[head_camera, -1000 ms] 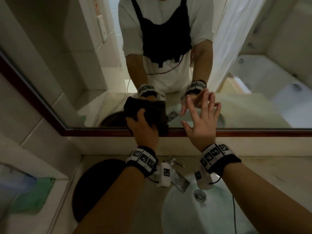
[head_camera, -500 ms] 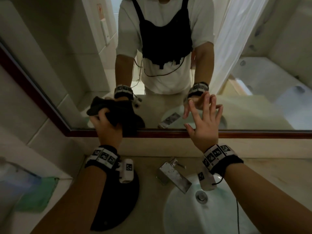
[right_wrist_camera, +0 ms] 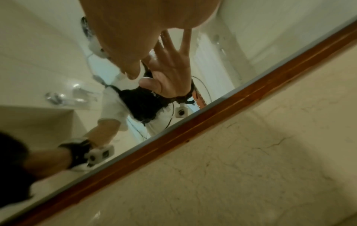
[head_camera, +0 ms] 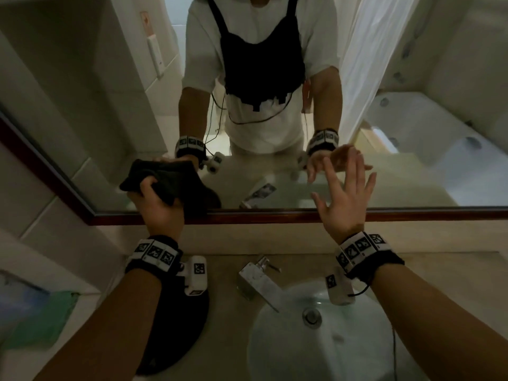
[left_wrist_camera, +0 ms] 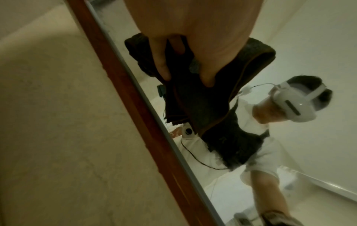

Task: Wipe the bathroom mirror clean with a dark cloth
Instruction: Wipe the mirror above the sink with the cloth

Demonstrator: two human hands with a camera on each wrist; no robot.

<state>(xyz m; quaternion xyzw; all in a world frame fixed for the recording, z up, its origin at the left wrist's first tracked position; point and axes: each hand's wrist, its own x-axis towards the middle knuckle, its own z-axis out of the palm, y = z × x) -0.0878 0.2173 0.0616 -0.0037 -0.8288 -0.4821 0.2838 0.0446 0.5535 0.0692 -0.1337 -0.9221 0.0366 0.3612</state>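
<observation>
**Wiping lower-left glass, right hand braced nearby**

Wiping is happening low on the mirror (head_camera: 275,174), near its bottom-left corner. The left hand (head_camera: 160,210) is gripping the dark cloth (head_camera: 170,180), fingers curled into the bunched fabric and holding it against the glass just above the wooden frame (head_camera: 275,215). The right hand (head_camera: 345,200) is standing open, fingers spread and straight; the fingertips are looking to be at the glass, but actual contact is hard to tell.

Risks as I'm judging them:
- Bare fingertips on the glass are likely leaving fresh prints in that area, so it is probably needing another pass.
- The cloth is wadded, not flat, so only a small patch is pressing on the glass. Streaks or missed bands are likely.
- One flap is hanging loose; it could be catching on the frame lip during low strokes.
- Corner seams where glass meets frame are easy to skip.

Materials: the cloth is looking thick, napped like terry or microfibre, with a stitched hem, soft and floppy. The glass is flat, hard and glossy. The frame is a reddish-brown, smooth strip. Below it the counter (head_camera: 439,270) is beige veined stone, holding a round white basin (head_camera: 275,353) and a blocky metal faucet (head_camera: 258,281).
</observation>
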